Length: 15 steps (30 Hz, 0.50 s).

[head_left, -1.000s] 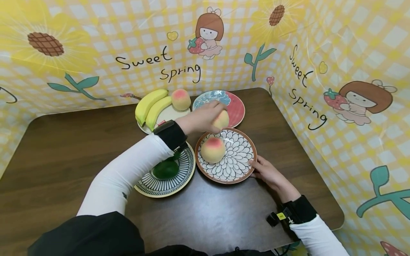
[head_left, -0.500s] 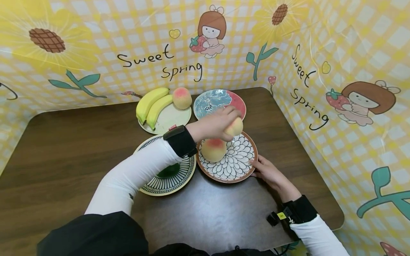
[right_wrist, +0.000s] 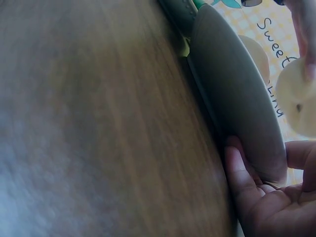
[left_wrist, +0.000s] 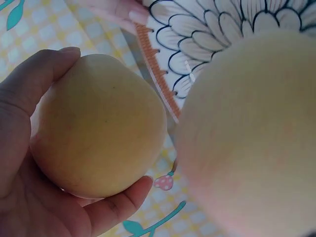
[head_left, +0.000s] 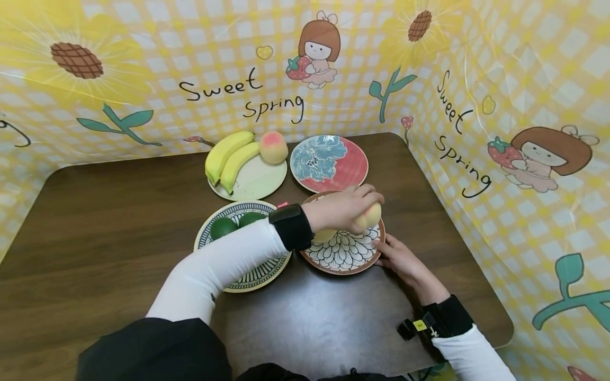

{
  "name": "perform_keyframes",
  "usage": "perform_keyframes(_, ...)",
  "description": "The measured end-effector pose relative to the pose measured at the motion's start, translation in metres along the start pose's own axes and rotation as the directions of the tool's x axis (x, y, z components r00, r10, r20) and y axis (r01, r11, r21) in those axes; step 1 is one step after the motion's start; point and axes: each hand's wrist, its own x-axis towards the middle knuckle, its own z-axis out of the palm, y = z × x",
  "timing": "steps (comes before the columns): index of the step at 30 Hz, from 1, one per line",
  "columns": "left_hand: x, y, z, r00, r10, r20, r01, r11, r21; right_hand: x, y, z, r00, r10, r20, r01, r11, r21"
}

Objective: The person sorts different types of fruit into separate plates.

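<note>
My left hand (head_left: 347, 208) grips a peach (head_left: 369, 216) over the right side of the brown-rimmed plate with black petal outlines (head_left: 345, 254). In the left wrist view, thumb and fingers curl round this peach (left_wrist: 98, 126), and a second peach (left_wrist: 252, 133) looms close beside it over the petals. That second peach is mostly hidden by my left arm in the head view. My right hand (head_left: 399, 260) holds the plate's right rim, thumb on top. The right wrist view shows fingers under the plate (right_wrist: 239, 98), the held peach (right_wrist: 298, 98) hanging above it.
At the back left, a pale green plate (head_left: 262, 180) bears bananas (head_left: 231, 156) and a peach (head_left: 274, 147). Beside it stands a blue and red plate (head_left: 350, 169). A striped plate (head_left: 252, 278) with green avocados (head_left: 223, 228) sits partly under my left forearm. Printed cloth (head_left: 214, 47) walls the table.
My left hand has carried the peach rightward and nearer, from beside the blue and red plate to over the petal plate's right side. The right hand stays on the rim.
</note>
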Motion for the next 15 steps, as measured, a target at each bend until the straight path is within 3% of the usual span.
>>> perform_keyframes(15,0.007,-0.004,0.031,0.999,-0.035,0.006,0.033,0.981,0.193,-0.004,0.000,0.006,1.000,0.019,0.008,-0.018,0.999,-0.039)
